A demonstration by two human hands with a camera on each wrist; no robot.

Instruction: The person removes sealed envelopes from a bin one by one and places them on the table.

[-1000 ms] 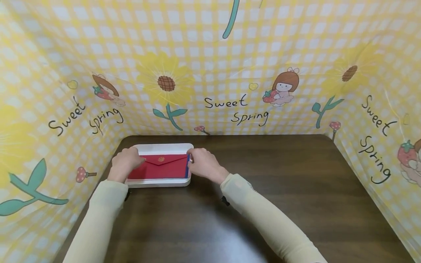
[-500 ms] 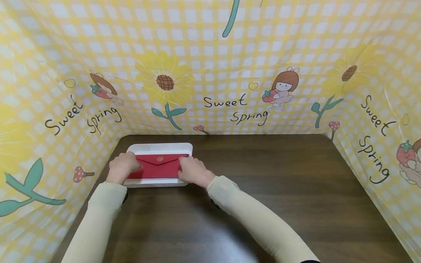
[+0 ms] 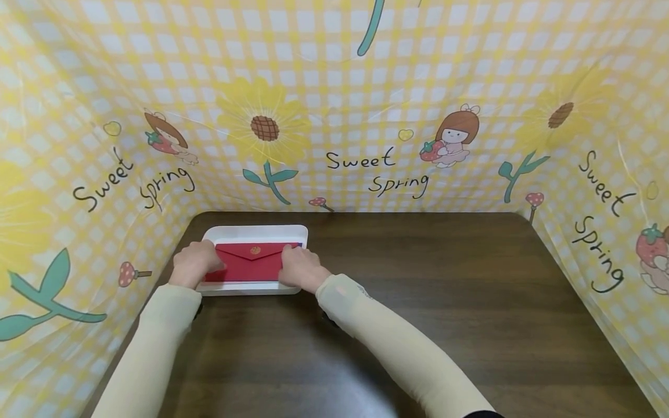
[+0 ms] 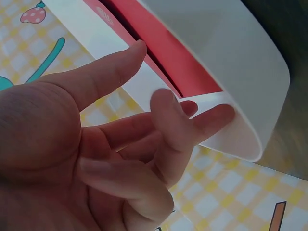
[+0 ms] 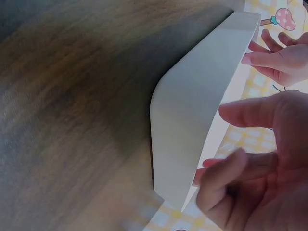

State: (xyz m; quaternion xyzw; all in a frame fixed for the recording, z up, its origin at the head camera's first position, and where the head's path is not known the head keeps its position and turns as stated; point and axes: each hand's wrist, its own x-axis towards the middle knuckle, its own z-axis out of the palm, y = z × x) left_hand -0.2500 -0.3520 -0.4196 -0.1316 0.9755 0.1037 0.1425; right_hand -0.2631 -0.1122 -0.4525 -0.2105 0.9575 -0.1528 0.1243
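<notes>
A red envelope (image 3: 253,269) with a pointed flap and a gold emblem lies in a white tray (image 3: 245,233). A sliver of blue (image 3: 300,244) shows at its upper right corner. My left hand (image 3: 195,263) is over the envelope's left end; in the left wrist view its thumb reaches toward the envelope while its bent fingers are by the tray's end wall, with nothing gripped. Over the right end is my right hand (image 3: 302,268). Its thumb and fingers stand apart at the tray rim in the right wrist view, where the wall hides the envelope.
The tray stands at the back left of a dark wooden table (image 3: 418,290). A yellow checked cloth (image 3: 355,104) with flowers and lettering rises behind the table and along both sides.
My right hand has shifted left from the envelope's right edge to over its right end, covering most of the blue strip. My left hand has hardly moved.
</notes>
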